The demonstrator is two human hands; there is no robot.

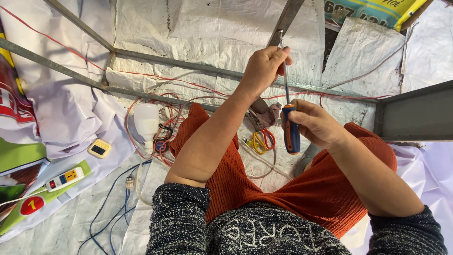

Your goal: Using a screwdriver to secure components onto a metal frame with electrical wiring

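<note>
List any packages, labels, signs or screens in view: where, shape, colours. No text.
Printed sack or banner: top right, yellow and green, crumpled edge.
Printed banner: far left edge, red, white and green.
Round red label: lower left, on a green strip.
Small yellow meter: left of the white bulb, square, dark screen.
Power strip: lower left, white, with coloured buttons.

Metal frame bars (198, 71) cross just beyond the left hand (262, 68) and right hand (314, 123), hemming them in. Below, tangled red wires (155, 94), a white bulb (146, 122) and scissors (263, 140) clutter the floor; bare sheeting (212, 28) lies open beyond the bars.
</note>
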